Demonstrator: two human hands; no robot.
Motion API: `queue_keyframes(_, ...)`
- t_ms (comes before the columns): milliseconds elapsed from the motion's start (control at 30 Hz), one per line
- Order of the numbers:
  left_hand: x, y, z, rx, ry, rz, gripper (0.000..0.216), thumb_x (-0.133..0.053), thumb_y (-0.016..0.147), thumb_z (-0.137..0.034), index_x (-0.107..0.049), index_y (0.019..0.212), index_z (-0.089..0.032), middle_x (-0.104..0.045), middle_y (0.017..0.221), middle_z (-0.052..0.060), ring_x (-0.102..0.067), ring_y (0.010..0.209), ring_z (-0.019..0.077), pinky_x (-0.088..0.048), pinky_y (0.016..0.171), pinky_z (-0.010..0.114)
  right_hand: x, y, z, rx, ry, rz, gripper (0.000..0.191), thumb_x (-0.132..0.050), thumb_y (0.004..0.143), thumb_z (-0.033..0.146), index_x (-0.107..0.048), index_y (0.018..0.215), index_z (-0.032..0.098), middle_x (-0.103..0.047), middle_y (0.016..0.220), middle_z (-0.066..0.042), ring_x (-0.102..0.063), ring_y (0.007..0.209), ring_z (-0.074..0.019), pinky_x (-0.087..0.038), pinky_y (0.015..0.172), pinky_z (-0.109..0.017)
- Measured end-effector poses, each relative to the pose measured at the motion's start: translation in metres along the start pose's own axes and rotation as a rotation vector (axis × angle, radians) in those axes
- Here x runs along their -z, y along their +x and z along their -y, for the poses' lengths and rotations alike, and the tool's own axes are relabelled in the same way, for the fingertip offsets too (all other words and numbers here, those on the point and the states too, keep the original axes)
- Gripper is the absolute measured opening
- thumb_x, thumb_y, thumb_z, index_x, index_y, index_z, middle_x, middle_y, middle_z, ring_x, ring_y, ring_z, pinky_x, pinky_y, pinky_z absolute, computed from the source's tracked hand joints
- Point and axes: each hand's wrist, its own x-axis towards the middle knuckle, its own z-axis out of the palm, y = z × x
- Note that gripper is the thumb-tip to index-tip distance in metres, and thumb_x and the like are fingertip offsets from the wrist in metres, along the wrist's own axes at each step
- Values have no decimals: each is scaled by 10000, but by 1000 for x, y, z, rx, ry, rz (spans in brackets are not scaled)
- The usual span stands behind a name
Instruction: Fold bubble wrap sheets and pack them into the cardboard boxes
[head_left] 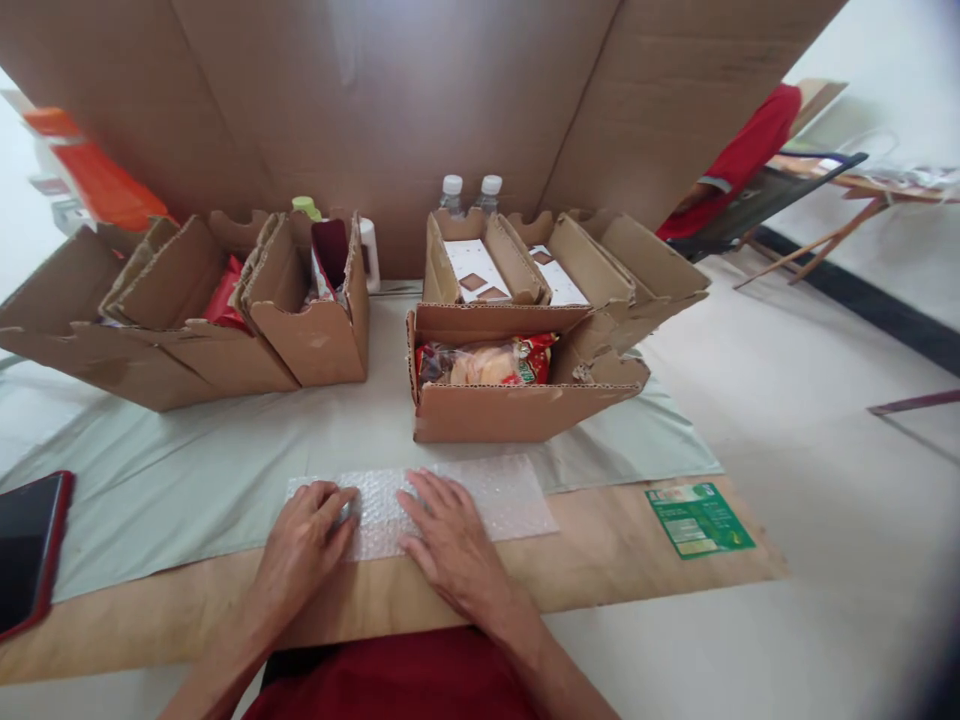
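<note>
A sheet of bubble wrap (495,495) lies flat on the table's near edge. My left hand (304,540) rests on its left end, fingers curled down onto the wrap with something small and grey under the fingertips that I cannot make out. My right hand (450,540) lies flat on the middle of the sheet, fingers stretched out and spread. Just behind the sheet stands an open cardboard box (517,410) holding a snack packet (487,362) in clear and red wrapping.
More open cardboard boxes (187,330) stand at the back left with red packets inside. Two capped bottles (471,193) and a white jug (369,255) stand by the cardboard wall. A phone (30,550) lies far left, a green card (699,518) right. A person in red sits at the back right.
</note>
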Motion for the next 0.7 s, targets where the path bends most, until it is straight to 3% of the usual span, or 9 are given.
queue_keyframes(67,-3,0,7,10,-14,18,240,-542,965,-281,-715,1124,-230,-700,1024,95,-669,932,271,-541,818,382,7,-25,-34,-105,-58,-84,400,-562,971,285,-630,1361,226,-586,1486,-131,-498,1400,-338,-415,1115,-566)
queue_keyframes(167,4,-1,9,2,-45,18,237,-534,973,-292,-704,1127,-234,-693,1028,81,-677,939,254,-542,836,361,29,-69,-85,-295,-215,-356,345,-480,1000,360,-705,1220,219,-682,1339,-144,-570,1301,-354,-443,1056,-574)
queue_keyframes(267,20,-8,12,96,11,-92,279,-492,993,-343,-678,1162,-221,-670,1062,94,-671,974,257,-536,879,367,45,-83,-109,-373,-348,-524,379,-435,1011,410,-714,1127,182,-712,1251,-171,-595,1242,-355,-445,1042,-562)
queue_keyframes(367,36,-21,21,287,208,-130,370,-503,964,-462,-674,1146,-189,-663,1002,115,-653,938,308,-535,842,423,43,-68,-107,-381,-428,-487,445,-428,1004,458,-685,1176,139,-688,1287,-205,-579,1246,-382,-452,1005,-566)
queue_keyframes(500,41,-30,24,435,314,-4,373,-537,897,-523,-684,938,-183,-663,916,116,-641,890,326,-535,790,439,31,-47,-98,-374,-407,-455,431,-426,983,475,-698,1050,148,-690,1271,-222,-611,1166,-391,-479,913,-546)
queue_keyframes(600,36,-26,17,428,215,38,268,-504,890,-426,-628,768,-223,-645,840,75,-634,836,273,-527,794,397,32,-47,-91,-389,-233,-489,340,-463,948,461,-677,888,204,-739,1157,-170,-663,1030,-342,-496,886,-502)
queue_keyframes(700,39,-23,12,461,83,11,183,-482,850,-337,-572,727,-235,-664,863,50,-645,757,220,-516,731,347,42,-59,-78,-521,104,-470,295,-586,878,516,-655,884,228,-760,906,-99,-695,819,-278,-542,782,-420)
